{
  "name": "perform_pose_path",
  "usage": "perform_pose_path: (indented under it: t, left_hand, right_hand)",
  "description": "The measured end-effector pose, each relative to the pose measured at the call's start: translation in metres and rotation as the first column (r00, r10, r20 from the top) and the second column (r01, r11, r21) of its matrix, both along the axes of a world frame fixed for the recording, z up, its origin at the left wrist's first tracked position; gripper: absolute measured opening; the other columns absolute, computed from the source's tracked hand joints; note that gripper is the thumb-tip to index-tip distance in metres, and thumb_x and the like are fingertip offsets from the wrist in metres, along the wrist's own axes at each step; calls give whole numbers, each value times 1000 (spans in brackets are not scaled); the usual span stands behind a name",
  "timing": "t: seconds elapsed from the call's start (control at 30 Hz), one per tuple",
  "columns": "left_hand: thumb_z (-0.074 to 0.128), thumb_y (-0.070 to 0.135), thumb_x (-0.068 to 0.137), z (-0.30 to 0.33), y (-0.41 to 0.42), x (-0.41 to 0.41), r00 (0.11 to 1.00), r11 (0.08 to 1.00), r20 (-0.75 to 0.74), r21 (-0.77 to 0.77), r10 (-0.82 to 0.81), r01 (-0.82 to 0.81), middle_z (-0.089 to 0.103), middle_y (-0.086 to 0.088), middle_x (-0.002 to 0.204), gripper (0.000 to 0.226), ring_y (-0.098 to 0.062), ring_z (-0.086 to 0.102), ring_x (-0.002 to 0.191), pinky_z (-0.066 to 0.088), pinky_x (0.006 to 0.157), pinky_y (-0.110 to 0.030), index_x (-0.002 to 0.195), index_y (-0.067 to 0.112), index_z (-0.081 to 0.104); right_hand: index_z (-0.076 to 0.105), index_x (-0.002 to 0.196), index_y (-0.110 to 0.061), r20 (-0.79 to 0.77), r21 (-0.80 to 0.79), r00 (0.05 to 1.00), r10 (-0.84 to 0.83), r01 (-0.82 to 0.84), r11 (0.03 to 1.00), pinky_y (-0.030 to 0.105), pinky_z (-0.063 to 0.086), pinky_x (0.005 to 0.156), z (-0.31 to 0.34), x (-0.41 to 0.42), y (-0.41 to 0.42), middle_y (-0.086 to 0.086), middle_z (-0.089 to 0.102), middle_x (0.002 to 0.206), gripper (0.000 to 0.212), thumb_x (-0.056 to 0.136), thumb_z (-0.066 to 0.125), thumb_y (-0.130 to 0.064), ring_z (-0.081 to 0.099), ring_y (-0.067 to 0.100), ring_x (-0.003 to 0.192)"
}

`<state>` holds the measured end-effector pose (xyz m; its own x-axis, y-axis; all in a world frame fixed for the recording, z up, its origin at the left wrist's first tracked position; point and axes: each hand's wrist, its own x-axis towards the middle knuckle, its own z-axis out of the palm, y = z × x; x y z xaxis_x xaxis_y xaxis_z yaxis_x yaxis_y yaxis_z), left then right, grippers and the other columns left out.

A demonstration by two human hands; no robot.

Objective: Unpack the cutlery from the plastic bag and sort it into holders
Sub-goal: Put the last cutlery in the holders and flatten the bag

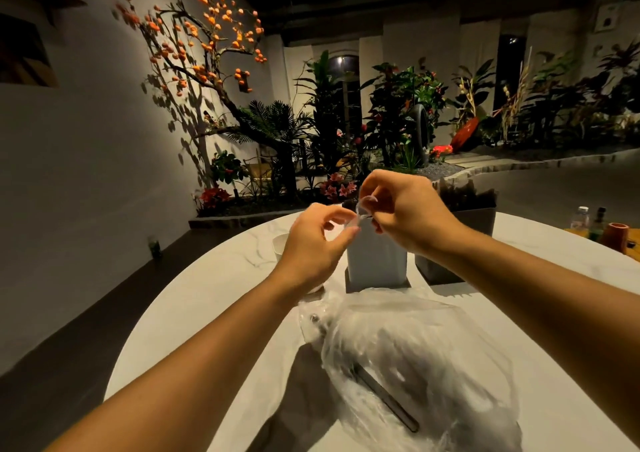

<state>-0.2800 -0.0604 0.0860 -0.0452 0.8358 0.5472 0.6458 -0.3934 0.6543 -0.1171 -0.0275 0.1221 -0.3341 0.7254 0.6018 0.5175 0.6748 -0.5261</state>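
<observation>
A clear plastic bag [415, 358] lies on the white marble table [214, 278] in front of me, with dark cutlery [388, 396] showing through it. My left hand [311, 244] and my right hand [405, 209] are raised above the table, and both pinch a small clear piece of plastic [362, 209] between them. Behind the hands stands a white rectangular holder [377, 264] on a dark base. A dark holder [464, 230] stands to its right, filled with dark pieces I cannot make out.
A white cup [280, 244] stands left of the white holder, partly behind my left hand. Bottles [581, 219] and an orange-brown pot [616, 237] sit on another surface at the far right. Plants and a tree with orange fruit line the wall beyond the table.
</observation>
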Motion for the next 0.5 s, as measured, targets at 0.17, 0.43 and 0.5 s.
perform_pose_path:
  t: [0.17,0.43,0.5]
  left_hand:
    - [73,23,91,15,10,-36,997,999,-47,-1,54,-54,71,10,93,9,-2,64,87,50,72,-12,100,21,75]
    - [77,17,86,27,26,-81,996,997,86,-65,35,-29,77,0,95,15,-10,71,90,56,82,-20,100,13,78]
    - [78,18,85,23,34,-90,997,996,64,-85,44,-38,76,1,97,19,-9,71,93,56,85,-23,103,14,77]
  right_hand:
    - [66,102,-15,53,20,997,64,-65,998,37,62,73,10,-35,8,4,69,95,21,86,72,-2,68,16,83]
    - [67,97,-15,-28,-4,993,117,-118,993,27,60,69,16,-83,33,1,70,87,8,91,68,-11,69,13,75]
    - [67,96,-17,16,-17,992,123,-123,992,30,61,72,14,-91,41,0,69,87,7,91,69,-13,68,13,77]
